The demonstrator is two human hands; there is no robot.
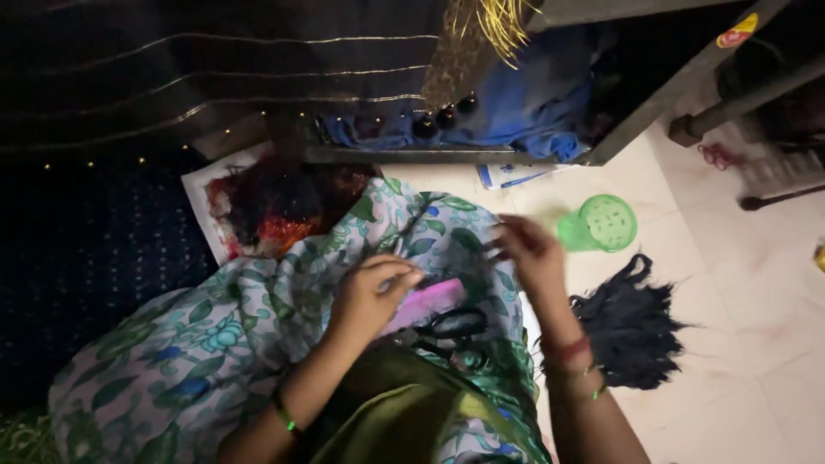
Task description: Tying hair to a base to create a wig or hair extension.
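Pink comb [427, 302]: lies flat on the floral cloth at the centre of the view, its long axis running from 8 o'clock up to 2 o'clock; its upper left end is touching the left hand, at 3 o'clock of that hand.
Left hand [368, 298]: rests on the cloth with fingers curled and pressed together; the fingertips seem to pinch something thin and pale above the comb, but what it is cannot be told.
Right hand [526, 251]: at 2 o'clock of the comb, near it but apart; fingers bent and partly blurred, so whether they nip anything cannot be told. Red and green bangles sit on the wrist below.
Black scissors [451, 327]: just beside the comb at its 5 o'clock, handles uppermost, lying on the same cloth.
Floral cloth [215, 335]: pale fabric with green leaves and blue flowers, spread across the lap from 8 o'clock to the centre, under both hands.
Olive fabric [395, 421]: folded at 6 o'clock, below the scissors.
Dark hair bundle [627, 326]: on the pale floor tiles at 3 o'clock, just right of the right forearm.
Green plastic cup [599, 225]: tipped on its side on the floor at 2 o'clock, beyond the right hand.
Blue cloth [524, 107]: heaped under a metal frame at 12 o'clock.
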